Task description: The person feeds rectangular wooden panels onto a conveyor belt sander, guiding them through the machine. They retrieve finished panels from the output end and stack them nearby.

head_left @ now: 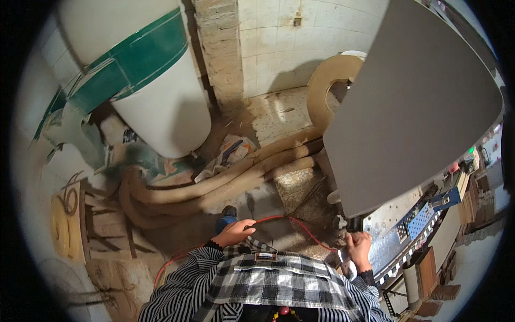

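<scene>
My left hand [235,233] is closed around a thin red hose [271,218] in front of my checked apron. From there the hose sags across to my right hand [359,249], at the near corner of a metal machine bed [387,234]. The fingers of my right hand are curled, and what they grip is too small and shaded to make out. A pale, smooth piece [347,265] shows just below that hand. Another stretch of red hose [167,264] runs beside my left sleeve.
A large grey panel [413,112] stands over the machine at the right. Thick dusty ducts [214,199] cross the floor ahead. At the back left hangs a white bag [171,112] with a green band [153,51]. A wooden pallet [107,225] lies left; boards [424,268] are stacked right.
</scene>
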`<state>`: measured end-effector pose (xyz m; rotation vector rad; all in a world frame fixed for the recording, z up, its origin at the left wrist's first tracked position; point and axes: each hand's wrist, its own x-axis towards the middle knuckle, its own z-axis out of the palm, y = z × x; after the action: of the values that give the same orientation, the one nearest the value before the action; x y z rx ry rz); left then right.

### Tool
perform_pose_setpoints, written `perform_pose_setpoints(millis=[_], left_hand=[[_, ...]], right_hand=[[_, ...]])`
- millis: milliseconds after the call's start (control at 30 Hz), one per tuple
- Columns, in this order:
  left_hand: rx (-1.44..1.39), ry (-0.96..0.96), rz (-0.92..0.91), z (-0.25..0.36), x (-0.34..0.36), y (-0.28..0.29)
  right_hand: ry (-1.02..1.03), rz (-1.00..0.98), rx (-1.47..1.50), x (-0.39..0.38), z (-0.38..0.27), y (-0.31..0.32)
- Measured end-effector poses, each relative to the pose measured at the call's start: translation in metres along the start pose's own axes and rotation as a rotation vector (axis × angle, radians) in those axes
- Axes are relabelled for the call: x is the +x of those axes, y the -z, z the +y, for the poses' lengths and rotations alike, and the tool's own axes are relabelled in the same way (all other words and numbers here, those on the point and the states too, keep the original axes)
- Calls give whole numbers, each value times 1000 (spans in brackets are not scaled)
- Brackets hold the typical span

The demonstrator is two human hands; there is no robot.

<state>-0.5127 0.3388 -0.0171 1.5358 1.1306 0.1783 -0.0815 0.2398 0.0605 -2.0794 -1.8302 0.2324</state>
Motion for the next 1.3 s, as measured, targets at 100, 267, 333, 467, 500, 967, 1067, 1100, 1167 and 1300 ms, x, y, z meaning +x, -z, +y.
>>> perform_pose_setpoints(millis=[100,267,333,467,500,967,1067,1100,1167,1300], left_hand=[[21,-52,18,-3,29,47],[95,-148,-22,-39,108,128],[159,-155,-62,-15,125,175],[237,-138,-69,3,149,248],[282,-144,-84,2,160,261],[180,2,-8,46,330,367],[312,-209,100,126,404,386],[342,-279,121,163,439,385],[371,-335,135,248,513,382],[477,-813,214,420,687,354]], right_hand=[[-51,-32,-135,24,-39,-11],[-66,-113,148,124,-120,-85],[-94,-164,380,183,-152,-138],[-146,-49,653,322,-210,-218],[-210,-15,750,359,-218,-231],[-420,818,725,571,62,-21],[-508,947,709,564,156,16],[-577,942,668,567,175,28],[-658,921,619,567,224,36],[-690,1000,638,588,330,48]])
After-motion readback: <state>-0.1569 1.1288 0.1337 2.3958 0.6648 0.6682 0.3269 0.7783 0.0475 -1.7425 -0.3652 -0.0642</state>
